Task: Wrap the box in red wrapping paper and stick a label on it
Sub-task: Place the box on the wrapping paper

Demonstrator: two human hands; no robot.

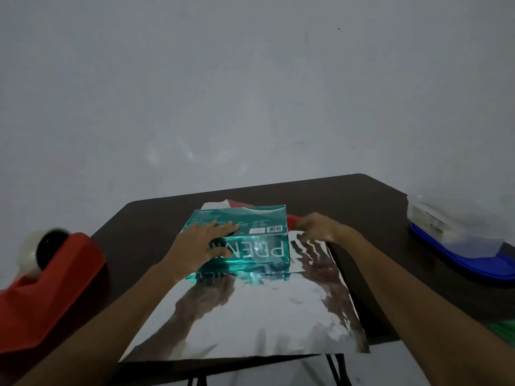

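Observation:
A teal box (pixel 259 218) printed "PREMIER" lies on a sheet of wrapping paper (pixel 250 316) spread silver side up on the dark table (pixel 362 207). The paper's red side shows where its far right edge is lifted (pixel 292 218). My left hand (pixel 204 240) lies with spread fingers on the box's top and front left corner. My right hand (pixel 317 227) is just right of the box and grips the lifted red edge of the paper; it is blurred.
A red tape dispenser (pixel 53 282) with a white tape roll sits at the table's left edge. A clear container on a blue lid (pixel 459 246) stands at the right edge. A pale wall rises behind the table. The paper overhangs the near edge.

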